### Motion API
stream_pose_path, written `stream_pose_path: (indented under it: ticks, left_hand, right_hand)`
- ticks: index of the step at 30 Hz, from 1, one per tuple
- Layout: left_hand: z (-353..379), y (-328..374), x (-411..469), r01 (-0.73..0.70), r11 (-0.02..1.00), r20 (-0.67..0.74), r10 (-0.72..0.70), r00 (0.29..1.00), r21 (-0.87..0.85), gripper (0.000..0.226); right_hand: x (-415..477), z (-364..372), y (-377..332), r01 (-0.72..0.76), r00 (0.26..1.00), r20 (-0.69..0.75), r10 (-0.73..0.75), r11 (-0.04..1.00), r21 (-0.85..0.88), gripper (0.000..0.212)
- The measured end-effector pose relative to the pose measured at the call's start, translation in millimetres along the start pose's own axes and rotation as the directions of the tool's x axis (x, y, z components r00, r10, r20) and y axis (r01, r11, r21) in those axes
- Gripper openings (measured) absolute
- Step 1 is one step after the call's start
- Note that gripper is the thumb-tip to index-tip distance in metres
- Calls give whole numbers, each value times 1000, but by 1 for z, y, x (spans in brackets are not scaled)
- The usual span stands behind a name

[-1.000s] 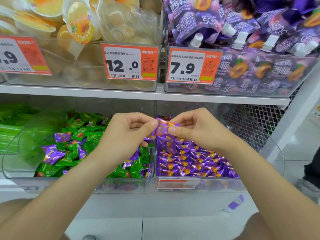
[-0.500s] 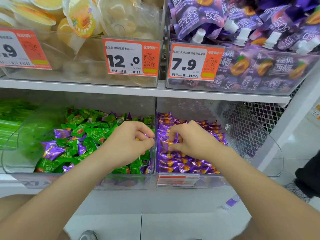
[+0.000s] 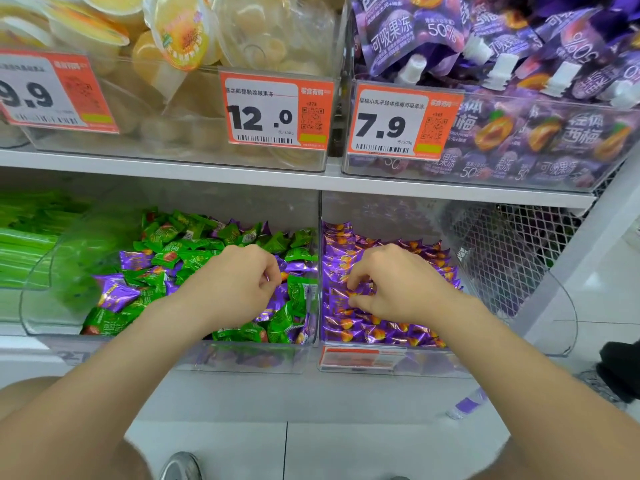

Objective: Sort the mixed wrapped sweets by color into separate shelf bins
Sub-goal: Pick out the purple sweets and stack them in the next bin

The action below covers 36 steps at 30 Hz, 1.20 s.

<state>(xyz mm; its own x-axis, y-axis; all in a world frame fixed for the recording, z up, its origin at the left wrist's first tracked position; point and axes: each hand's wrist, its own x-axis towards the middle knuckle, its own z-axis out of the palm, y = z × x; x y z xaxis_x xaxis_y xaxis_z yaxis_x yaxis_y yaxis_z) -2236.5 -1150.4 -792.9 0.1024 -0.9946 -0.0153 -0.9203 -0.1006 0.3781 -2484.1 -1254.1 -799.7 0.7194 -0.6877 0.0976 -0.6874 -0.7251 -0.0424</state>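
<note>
Shelf bin: purple sweets beneath right hand

Price tags: three orange-and-white tags across the upper half, reading 9.9 at left, 12.0 in the middle, 7.9 to its right.
Jelly cups: pale yellow, sealed, heaped at upper left behind the first two tags.
Spouted pouches: purple with white caps and plum pictures, piled at upper right.
Shelf board: white, running across the middle under the tags.
Green packets: long, stacked at the left edge.
Wire mesh: white, at mid right.
Floor tiles: pale, along the bottom.
Purple wrapper: lying on the floor, lower right.
Shoe tip: grey, at the bottom edge.
Dark shape: right edge, unclear.
</note>
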Motion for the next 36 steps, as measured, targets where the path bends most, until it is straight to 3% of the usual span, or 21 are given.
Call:
stream_pose_path:
  ticks: [4, 8, 10, 14, 17, 23, 32, 36]
  left_hand:
    - [-5, -8, 5, 10, 1000, 10, -10, 1000, 18, 27]
    - [-4, -18, 15, -23, 987, 83, 10, 997, 161, 48]
    - [0, -20, 23, -65, 978, 125, 41, 991, 199, 61]
    - [15, -20, 43, -108, 965, 187, 64, 980, 237, 65]
    - [23, -19, 52, -184, 908, 230, 101, 968, 377, 60]
    - [21, -21, 59, -276, 794, 165, 221, 961, 542, 62]
    - [20, -27, 57, -147, 885, -46, 186, 981, 441, 25]
    - [8, -24, 44, -127, 967, -128, 158, 979, 223, 19]
  right_hand:
    - [1, -4, -3, -37, 997, -70, 39, 999, 35, 25]
    - [2, -17, -27, -16, 945, -297, 133, 930, 366, 11]
    - [2, -21, -45, 7, 932, -330, 150, 902, 432, 13]
    - [9, -15, -65, -28, 916, -349, 198, 899, 437, 15]
    - [15, -13, -69, -64, 905, -349, 244, 888, 454, 17]
    - [19, -10, -71, -89, 910, -327, 256, 889, 449, 17]
    - [21, -13, -64, -138, 905, -296, 304, 871, 472, 22]
    - [18, -17, -62, -141, 905, -286, 316, 855, 499, 17]
